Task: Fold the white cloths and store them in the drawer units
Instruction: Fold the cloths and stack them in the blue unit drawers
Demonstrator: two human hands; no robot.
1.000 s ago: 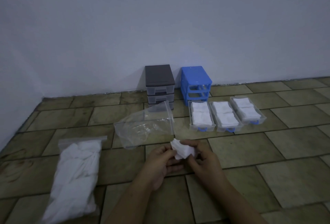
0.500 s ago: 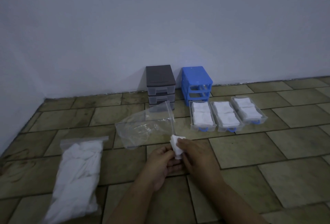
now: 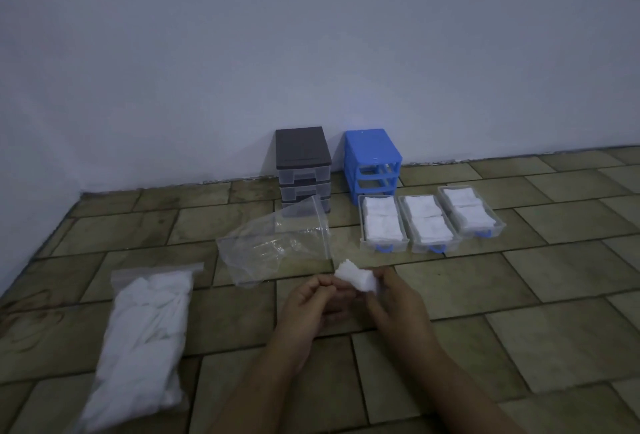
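Observation:
A small white cloth [image 3: 356, 277] is held above the tiled floor between my left hand [image 3: 311, 305] and my right hand [image 3: 398, 302], each pinching one end. Against the wall stand a dark grey drawer unit [image 3: 302, 156] and a blue drawer unit [image 3: 372, 153] whose slots are empty. Three clear drawers [image 3: 381, 248] [image 3: 433, 248] [image 3: 485, 229] lie on the floor in front of the blue unit, each filled with folded white cloths. A clear bag full of white cloths [image 3: 145, 336] lies at the left.
An empty clear zip bag [image 3: 273, 246] lies crumpled just beyond my hands, partly in front of the grey unit. The plain wall [image 3: 311, 52] closes the back and left. Bare floor tiles [image 3: 536, 329] stretch to the right.
My hands have spread the cloth wider again after bunching it close together half a second ago. Nothing else on the floor has moved.

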